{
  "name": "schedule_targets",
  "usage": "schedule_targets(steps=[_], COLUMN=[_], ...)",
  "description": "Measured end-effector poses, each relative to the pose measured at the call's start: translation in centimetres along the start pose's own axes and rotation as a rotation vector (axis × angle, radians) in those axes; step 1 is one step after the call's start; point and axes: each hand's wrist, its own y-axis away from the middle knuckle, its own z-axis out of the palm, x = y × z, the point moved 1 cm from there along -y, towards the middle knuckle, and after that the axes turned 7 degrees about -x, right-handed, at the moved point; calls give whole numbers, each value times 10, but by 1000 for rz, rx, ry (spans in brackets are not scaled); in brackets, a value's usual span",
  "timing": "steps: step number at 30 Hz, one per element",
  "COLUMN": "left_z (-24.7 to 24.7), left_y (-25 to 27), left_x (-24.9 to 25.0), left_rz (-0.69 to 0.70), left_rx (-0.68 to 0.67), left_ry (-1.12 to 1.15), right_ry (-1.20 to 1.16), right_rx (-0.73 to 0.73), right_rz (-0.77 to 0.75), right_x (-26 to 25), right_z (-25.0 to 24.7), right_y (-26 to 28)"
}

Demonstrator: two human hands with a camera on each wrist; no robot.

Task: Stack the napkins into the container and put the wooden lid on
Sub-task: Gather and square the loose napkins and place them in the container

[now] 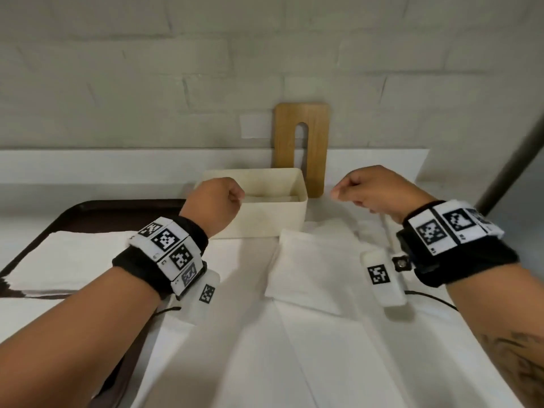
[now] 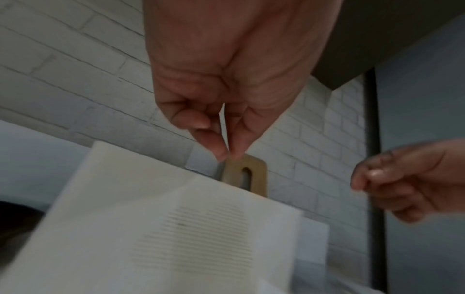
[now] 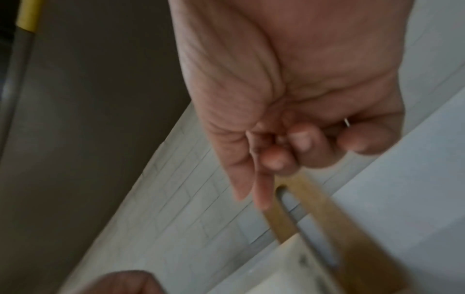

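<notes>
Wooden lid (image 1: 302, 144): upright against brick wall (image 1: 147, 69), directly behind container, slot vertical.
Container (image 1: 259, 214): cream, open-topped; white napkins lying flat inside at bottom.
Left hand (image 1: 216, 206): raised at container's near-left corner, knuckles up, fingers curled in, thumb and forefinger tips pressed together; nothing visible between them.
Right hand (image 1: 374, 189): raised right of container, fingers curled into loose fist, empty.
Loose napkin (image 1: 312, 266): folded, flat on white cloth, just in front of container.
Napkin stack (image 1: 70, 260): on dark tray (image 1: 88, 210), left of container.
Writing: none legible; black-and-white square code markers on both wristbands (image 1: 169, 253).
</notes>
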Motion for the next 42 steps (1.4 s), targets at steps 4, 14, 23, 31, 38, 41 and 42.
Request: schedule_targets(steps=[4, 14, 23, 31, 38, 41, 42], left_z=[23, 92, 128, 126, 106, 91, 85], left_y=[41, 111, 137, 153, 152, 152, 153], left_x=[34, 95, 116, 119, 114, 109, 109], left_rz=[56, 48, 0, 45, -52, 67, 98], left_rx=[-177, -606, -692, -592, -226, -201, -180], left_ry=[128, 244, 270, 394, 904, 918, 899], right_ry=[57, 195, 224, 143, -219, -358, -382], right_rx=[21, -53, -6, 71, 177, 161, 161], right_rz=[172, 487, 509, 284, 31, -53, -72], right_x=[34, 94, 101, 105, 68, 46, 38], right_z=[-13, 11, 28, 33, 38, 52, 59], right_y=[49, 135, 161, 163, 170, 166, 164])
